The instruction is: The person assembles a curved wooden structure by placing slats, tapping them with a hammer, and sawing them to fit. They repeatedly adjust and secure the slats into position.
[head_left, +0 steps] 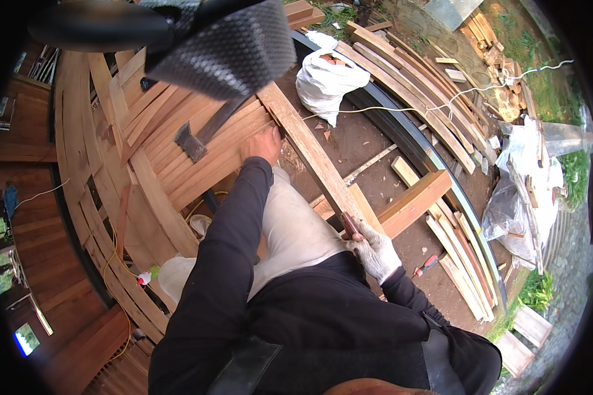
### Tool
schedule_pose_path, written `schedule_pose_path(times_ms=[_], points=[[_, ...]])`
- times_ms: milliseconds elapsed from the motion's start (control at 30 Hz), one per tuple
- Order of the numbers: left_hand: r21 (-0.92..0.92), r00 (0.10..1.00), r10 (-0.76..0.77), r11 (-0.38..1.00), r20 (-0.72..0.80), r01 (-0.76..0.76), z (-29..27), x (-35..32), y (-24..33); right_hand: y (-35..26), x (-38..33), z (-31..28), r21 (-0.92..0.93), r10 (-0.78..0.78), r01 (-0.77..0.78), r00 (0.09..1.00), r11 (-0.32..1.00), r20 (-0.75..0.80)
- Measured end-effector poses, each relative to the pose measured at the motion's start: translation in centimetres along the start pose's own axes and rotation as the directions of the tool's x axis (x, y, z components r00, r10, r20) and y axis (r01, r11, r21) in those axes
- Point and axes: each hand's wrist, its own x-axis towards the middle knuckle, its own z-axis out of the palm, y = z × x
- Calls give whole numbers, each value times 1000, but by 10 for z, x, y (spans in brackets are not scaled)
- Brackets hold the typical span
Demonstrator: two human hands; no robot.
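The gloved right hand (pixel 375 255) is closed round a reddish-brown handle (pixel 350 224) at the near end of a long wooden strip (pixel 310 146), its forearm bent close to the body. The bare left hand (pixel 263 146) lies back-up by the edge of the laid boards (pixel 207 164), arm stretched forward (fingertips hidden, so I cannot tell how far it is open or whether it grips anything). The strip slants forward past that hand, with a dark-headed tool (pixel 191 142) on the boards leftward and a white sack (pixel 331 80) rightward.

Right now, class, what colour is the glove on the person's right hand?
Off-white: the glove shows best in the head view.
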Motion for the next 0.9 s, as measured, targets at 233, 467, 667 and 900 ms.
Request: schedule_pose_path(times_ms=[233,467,667,900], points=[[4,1000,0,1000,5,0,4,-5,-6,-9,-9,4,48,19,-17,999,999,-28],[-5,999,36,999,-36,-36,6,0,-9,3,20,3,-155,-43,43,999,987,4],[-22,1000,16,1000,-2,-17,1,-7,1,6,9,-2,-71,-16,17,1000,997,11],[19,991,124,992,41,-125,-13,-5,-5,-15,8,-1,-166,49,-50,999,985,-8]])
